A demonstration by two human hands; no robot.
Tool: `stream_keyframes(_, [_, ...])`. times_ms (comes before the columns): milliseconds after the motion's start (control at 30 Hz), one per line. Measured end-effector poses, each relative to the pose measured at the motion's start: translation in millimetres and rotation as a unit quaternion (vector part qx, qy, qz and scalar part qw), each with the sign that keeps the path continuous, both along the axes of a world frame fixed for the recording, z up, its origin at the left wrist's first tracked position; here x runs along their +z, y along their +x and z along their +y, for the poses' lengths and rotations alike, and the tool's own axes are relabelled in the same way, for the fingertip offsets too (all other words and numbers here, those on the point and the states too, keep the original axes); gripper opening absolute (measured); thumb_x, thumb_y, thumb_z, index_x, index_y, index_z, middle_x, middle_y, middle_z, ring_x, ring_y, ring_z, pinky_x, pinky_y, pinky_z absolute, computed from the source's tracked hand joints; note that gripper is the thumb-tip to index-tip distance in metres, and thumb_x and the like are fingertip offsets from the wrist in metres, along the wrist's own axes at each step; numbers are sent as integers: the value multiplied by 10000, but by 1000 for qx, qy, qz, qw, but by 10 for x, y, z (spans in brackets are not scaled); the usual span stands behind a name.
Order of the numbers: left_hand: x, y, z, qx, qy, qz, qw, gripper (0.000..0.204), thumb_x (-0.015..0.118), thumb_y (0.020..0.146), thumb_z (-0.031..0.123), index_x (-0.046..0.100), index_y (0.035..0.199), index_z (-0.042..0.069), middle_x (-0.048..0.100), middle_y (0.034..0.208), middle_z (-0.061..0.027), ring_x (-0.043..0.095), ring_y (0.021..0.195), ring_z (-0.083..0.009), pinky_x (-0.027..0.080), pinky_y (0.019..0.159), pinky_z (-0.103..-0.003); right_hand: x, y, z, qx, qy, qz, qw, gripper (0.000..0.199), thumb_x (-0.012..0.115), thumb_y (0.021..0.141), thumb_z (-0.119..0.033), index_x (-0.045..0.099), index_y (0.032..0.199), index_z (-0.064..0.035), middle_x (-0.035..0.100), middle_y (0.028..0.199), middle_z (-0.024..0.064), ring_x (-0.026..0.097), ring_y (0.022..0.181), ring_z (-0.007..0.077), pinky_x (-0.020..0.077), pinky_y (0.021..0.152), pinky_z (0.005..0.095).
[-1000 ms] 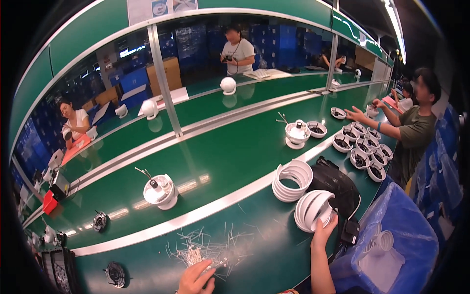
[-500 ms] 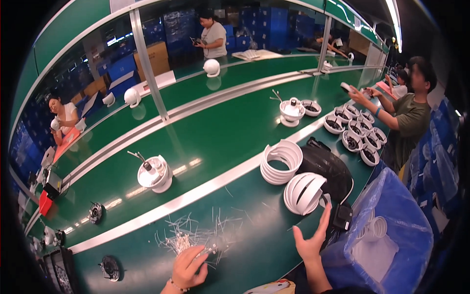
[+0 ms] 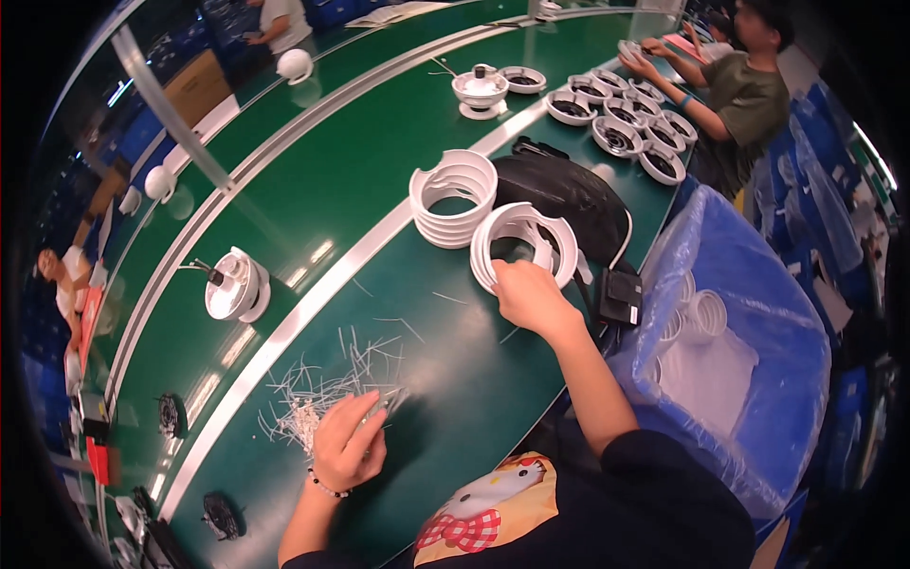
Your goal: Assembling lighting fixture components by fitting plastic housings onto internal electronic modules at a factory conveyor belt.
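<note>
My right hand [image 3: 533, 296] closes on the near rim of a stack of white plastic rings [image 3: 561, 237], its fingers reaching inside the opening. Just beyond to the left stands another stack of white rings [image 3: 453, 220]. My left hand [image 3: 349, 444], wearing a beaded bracelet, hovers at the edge of a pile of thin pale wires [image 3: 327, 384] with small whitish ends [image 3: 301, 424]. Its fingers are curled together at the tips, and what they pinch is too small to make out.
A black bag [image 3: 569, 194] and a black box with a cable [image 3: 619, 297] lie beside the rings. A blue-lined bin [image 3: 787, 379] stands at right. White domed units [image 3: 237, 284] sit on the green belt. Several white bowls [image 3: 618, 137] stand near a co-worker [image 3: 749, 95].
My right hand, open beside the rings before, has reached forward and taken hold of the nearer stack, which has turned. My left hand stays by the wires. The view has shifted rightward.
</note>
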State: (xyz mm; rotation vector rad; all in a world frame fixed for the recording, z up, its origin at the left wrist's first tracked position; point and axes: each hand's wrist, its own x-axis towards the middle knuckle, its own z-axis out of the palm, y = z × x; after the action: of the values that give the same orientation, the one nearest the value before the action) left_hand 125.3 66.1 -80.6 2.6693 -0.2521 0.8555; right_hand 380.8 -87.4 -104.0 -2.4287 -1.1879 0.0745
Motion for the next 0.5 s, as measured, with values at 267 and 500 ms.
stream_keyframes(267, [50, 198, 5, -34, 16, -10, 999, 320, 568, 566, -57, 571, 882, -6, 582, 950, -172, 582, 814, -298, 480, 749, -397, 134, 49, -91, -16, -73, -42, 996, 284, 688, 611, -185, 560, 779, 5, 595, 845, 157, 551, 848, 296, 427, 698, 385])
stream_keyframes(500, [-48, 172, 85, -28, 9, 20, 999, 316, 540, 601, -34, 556, 916, -18, 563, 997, -203, 562, 866, -363, 464, 747, -413, 784, -798, -1444, 42, 343, -171, 923, 375, 620, 589, -17, 552, 958, 0, 583, 968, 200, 570, 889, 327, 447, 788, 380])
